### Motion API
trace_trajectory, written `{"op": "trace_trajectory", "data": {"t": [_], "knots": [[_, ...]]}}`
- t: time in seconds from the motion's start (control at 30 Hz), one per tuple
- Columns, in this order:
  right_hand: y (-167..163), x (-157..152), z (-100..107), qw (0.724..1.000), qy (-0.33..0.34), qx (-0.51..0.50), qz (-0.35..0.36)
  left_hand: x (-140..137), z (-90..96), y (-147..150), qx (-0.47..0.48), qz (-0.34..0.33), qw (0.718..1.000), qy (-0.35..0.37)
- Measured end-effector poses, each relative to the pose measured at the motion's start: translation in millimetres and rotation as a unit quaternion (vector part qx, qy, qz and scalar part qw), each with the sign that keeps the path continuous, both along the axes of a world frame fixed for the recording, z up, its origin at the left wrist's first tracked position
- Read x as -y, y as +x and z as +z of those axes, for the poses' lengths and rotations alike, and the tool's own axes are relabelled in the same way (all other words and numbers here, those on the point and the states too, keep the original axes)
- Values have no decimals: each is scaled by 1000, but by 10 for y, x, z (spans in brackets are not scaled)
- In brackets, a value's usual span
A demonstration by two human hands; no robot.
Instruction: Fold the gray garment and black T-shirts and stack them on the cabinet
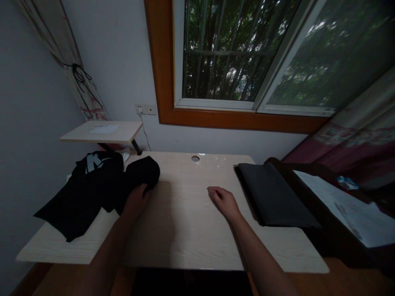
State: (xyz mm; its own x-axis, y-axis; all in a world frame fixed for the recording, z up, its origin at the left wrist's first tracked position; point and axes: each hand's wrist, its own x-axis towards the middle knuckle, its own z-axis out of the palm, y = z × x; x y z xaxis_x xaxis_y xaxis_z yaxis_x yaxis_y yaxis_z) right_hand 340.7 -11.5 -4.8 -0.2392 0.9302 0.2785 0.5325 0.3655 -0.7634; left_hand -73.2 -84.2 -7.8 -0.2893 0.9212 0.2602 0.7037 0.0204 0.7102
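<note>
My left hand (135,202) is at the left of the desk, its fingers closed on a rounded black cloth bundle (143,169). The thumb side shows, while the other fingers are partly hidden by the dark fabric. Beside the bundle, and touching it, lies a black garment (89,189) with a pale letter-like print; it spreads over the desk's left edge. My right hand (226,202) rests on the bare desktop right of the middle, fingers curled in, and nothing shows in it. Just to its right is a flat dark grey folder-like case (274,195).
The light wood desk (191,234) has a round cable hole (195,158) near its back edge. A raised shelf (77,131) bears a white paper (104,129) at the back left. On the right, a sheet (348,209) lies on a dark surface. A window (228,105) is behind.
</note>
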Motion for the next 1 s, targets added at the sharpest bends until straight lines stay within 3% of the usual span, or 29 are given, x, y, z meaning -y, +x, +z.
{"op": "trace_trajectory", "data": {"t": [0.1,0.2,0.27,0.37,0.43,0.57,0.7,0.87,1.0], "knots": [[-30,43,49,999,22,44,18,-17,-36,398,166,-69,984,10],[-75,95,113,990,78,93,74,-4,-12,808,217,-177,960,-3],[-96,114,125,980,126,116,100,8,23,1060,186,-255,949,-6],[-93,99,73,971,173,133,99,9,84,1357,46,-388,920,-3],[-73,68,12,969,188,127,95,-8,121,1470,-36,-433,900,19],[-35,1,-95,973,187,99,92,-58,170,1455,-103,-424,896,81],[-10,-44,-120,985,149,63,52,-37,192,1173,-160,-369,904,147],[45,-90,-76,994,100,-3,-30,55,193,823,-191,-290,929,130],[81,-122,-73,995,67,-40,-68,21,135,769,-176,-212,953,129]]}}
